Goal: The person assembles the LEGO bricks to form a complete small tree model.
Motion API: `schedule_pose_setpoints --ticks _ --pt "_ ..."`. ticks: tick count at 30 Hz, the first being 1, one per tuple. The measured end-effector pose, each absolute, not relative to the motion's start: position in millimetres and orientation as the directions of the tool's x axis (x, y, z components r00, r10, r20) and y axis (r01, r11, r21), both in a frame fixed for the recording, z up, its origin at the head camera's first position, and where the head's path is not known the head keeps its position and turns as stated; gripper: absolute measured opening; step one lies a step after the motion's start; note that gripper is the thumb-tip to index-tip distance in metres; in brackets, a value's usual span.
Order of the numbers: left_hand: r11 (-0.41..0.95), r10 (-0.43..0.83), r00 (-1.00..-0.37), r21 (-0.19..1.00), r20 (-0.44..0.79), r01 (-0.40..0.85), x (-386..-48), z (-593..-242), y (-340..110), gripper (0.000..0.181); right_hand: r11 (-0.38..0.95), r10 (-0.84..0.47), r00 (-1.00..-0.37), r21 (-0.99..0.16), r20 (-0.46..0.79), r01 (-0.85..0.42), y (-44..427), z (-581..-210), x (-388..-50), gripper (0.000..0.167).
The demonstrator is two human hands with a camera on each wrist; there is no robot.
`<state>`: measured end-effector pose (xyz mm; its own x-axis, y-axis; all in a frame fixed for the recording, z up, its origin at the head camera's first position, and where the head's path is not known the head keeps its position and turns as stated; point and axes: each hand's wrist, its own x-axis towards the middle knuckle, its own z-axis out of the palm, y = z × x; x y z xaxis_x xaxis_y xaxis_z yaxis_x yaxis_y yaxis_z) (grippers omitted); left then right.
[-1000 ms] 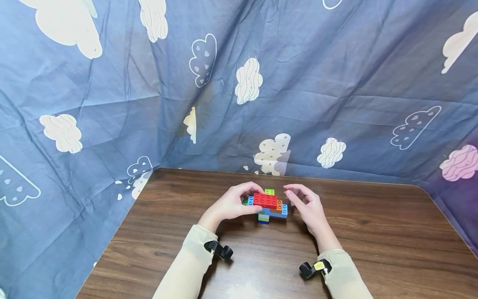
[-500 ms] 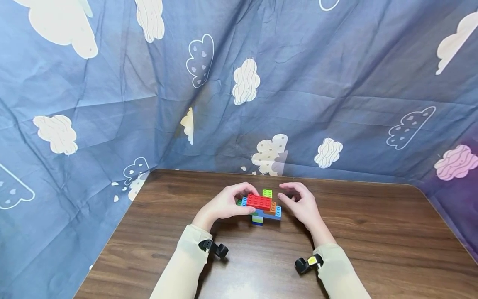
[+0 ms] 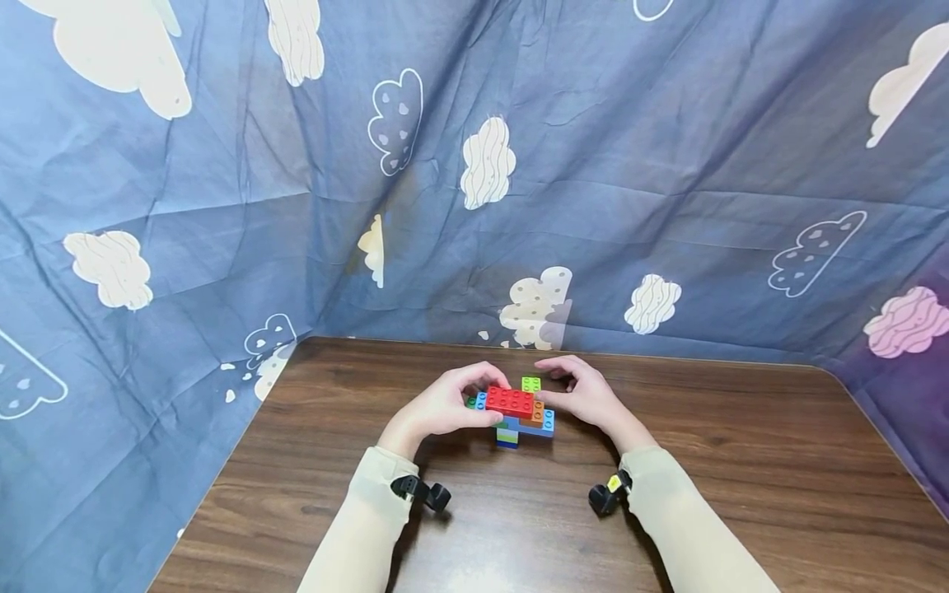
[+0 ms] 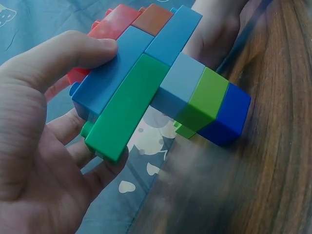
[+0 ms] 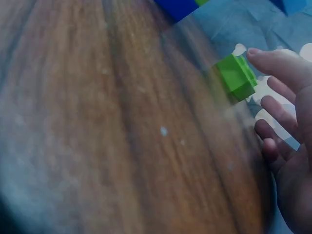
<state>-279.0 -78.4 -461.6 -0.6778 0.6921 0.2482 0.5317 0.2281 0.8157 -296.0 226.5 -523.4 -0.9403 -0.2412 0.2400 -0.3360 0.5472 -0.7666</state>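
My left hand (image 3: 445,401) grips a structure of toy building bricks, with the thumb on its near side and fingers behind. On top sits a red brick (image 3: 509,401), beside an orange brick (image 3: 537,410). The left wrist view shows blue bricks and a long green brick (image 4: 127,107) below them. A column of pale blue, lime and dark blue bricks (image 4: 226,114) reaches down to the tabletop. Behind it, a small lime green brick (image 5: 235,78) stands on the table, apart from the column. My right hand (image 3: 586,395) reaches around this brick, fingers loosely bent, without a visible grip.
The brown wooden table (image 3: 741,461) extends on both sides of the hands. A blue cloth (image 3: 593,189) with cloud prints hangs behind and to the sides. A small camera (image 3: 423,492) on the left wrist and another camera (image 3: 608,497) on the right hang over the table.
My right hand has moved left, bringing its thumb and index finger close to the small lime green brick. The left hand keeps its grip on the brick structure. The head view has shifted slightly.
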Motion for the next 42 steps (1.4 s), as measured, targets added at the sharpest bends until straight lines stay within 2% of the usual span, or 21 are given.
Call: schedule_pose_setpoints --ticks 7,12,22,36,42 --pt "0.234 0.695 -0.677 0.814 0.243 0.531 -279.6 -462.6 -79.3 0.036 0.579 -0.266 -0.932 -0.732 0.247 -0.359 223.0 -527.5 -303.0 0.049" --pt "0.238 0.696 -0.676 0.811 0.241 0.535 -280.2 -462.4 -79.5 0.037 0.593 -0.291 -0.926 -0.714 0.242 -0.373 222.2 -527.6 -306.2 0.039" --pt "0.242 0.693 -0.680 0.812 0.238 0.531 -278.4 -461.4 -79.2 0.037 0.626 -0.182 -0.963 -0.731 0.200 -0.270 225.7 -526.5 -305.6 0.034" --pt "0.252 0.670 -0.689 0.789 0.275 0.560 -281.8 -462.8 -76.4 0.039 0.576 -0.125 -0.985 -0.799 0.122 -0.172 231.3 -521.0 -303.0 0.037" --pt "0.255 0.638 -0.698 0.768 0.323 0.588 -281.8 -466.7 -67.3 0.041 0.514 -0.095 -0.993 -0.851 0.074 -0.112 240.2 -505.2 -289.8 0.047"
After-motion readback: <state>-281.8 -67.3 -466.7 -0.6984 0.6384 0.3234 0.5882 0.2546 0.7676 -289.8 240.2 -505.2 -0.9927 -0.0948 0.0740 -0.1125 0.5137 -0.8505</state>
